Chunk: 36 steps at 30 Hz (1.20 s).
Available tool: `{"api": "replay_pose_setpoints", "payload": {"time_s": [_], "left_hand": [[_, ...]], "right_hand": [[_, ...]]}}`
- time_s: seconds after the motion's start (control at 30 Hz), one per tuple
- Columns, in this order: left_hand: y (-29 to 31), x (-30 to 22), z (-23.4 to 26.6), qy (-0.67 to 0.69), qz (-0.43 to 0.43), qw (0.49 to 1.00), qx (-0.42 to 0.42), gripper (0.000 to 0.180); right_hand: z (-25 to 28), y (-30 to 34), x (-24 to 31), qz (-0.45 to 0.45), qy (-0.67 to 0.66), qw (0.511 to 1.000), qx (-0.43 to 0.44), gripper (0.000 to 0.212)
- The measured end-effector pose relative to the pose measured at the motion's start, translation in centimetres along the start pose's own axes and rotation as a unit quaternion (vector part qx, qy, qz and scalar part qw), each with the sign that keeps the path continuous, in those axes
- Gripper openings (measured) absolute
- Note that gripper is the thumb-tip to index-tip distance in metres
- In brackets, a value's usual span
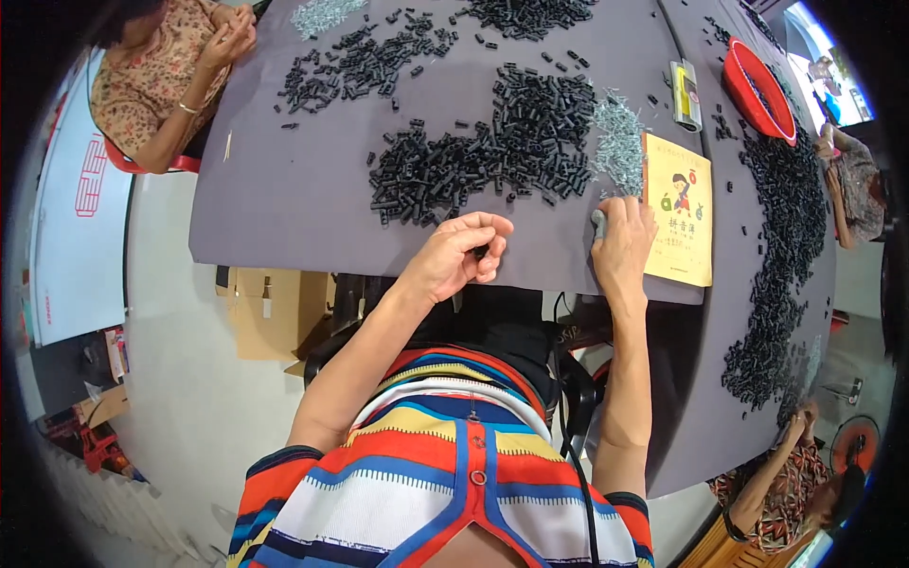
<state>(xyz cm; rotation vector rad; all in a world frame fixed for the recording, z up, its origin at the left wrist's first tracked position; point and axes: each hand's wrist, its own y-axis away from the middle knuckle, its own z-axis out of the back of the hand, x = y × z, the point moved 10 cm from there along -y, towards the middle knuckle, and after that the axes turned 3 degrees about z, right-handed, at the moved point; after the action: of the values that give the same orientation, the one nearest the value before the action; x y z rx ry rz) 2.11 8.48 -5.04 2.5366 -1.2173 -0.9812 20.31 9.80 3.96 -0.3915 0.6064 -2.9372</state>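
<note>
While the left hand (461, 256) pinches a black tube (482, 252) at frame centre, the right hand (620, 244) grips a grey tool (598, 223); best keep both low over the worktop (284, 189), near the pin pile (620, 142).

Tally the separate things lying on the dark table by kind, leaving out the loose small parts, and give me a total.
Yellow booklet: 1
Red basin: 1
Small yellow-and-clear packet: 1
Total: 3
The black tube pieces and silvery pins lie in heaps too dense to count.
</note>
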Motion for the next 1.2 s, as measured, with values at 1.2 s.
{"api": "replay_pose_setpoints", "payload": {"time_s": [1.2], "left_hand": [[1.1,-3.3,-1.4,-0.38,-0.174,0.892,-0.171,0.012]], "right_hand": [[-1.3,3.6,3.5,-0.09,-0.374,0.922,-0.053,0.026]]}}
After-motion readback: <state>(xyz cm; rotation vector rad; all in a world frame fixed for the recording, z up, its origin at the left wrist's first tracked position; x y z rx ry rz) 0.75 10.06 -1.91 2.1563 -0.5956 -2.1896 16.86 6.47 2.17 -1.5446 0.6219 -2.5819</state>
